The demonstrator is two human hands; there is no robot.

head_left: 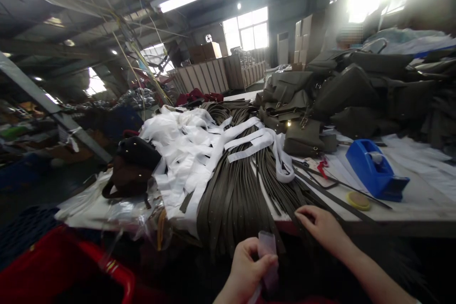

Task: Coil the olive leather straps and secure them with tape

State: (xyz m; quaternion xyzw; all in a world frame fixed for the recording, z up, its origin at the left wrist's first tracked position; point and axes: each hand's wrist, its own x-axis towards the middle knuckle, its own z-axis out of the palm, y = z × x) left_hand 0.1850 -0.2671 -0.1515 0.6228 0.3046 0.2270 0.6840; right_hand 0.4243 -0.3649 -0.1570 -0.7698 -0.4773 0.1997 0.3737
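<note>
My left hand [247, 266] is closed around a translucent whitish plastic strip [268, 247] that stands up between thumb and fingers, low in the head view. At the table's front edge, my right hand [322, 228] has its thumb and fingertips pinched on the end of a dark olive strap at the right side of the bundle. The many long olive straps [235, 194] lie side by side and hang over the edge. White flat strips [251, 145] cross the top of the bundle, and a heap of thin white strips [181, 142] lies left of it.
Right of the straps stand a blue tape dispenser [374, 171] and a yellow tape roll [358, 201]. Olive bags [356, 90] are piled behind. A dark brown bag [131, 171] lies at the left. A red basket [121, 273] is at lower left. A person is partly visible behind the bags.
</note>
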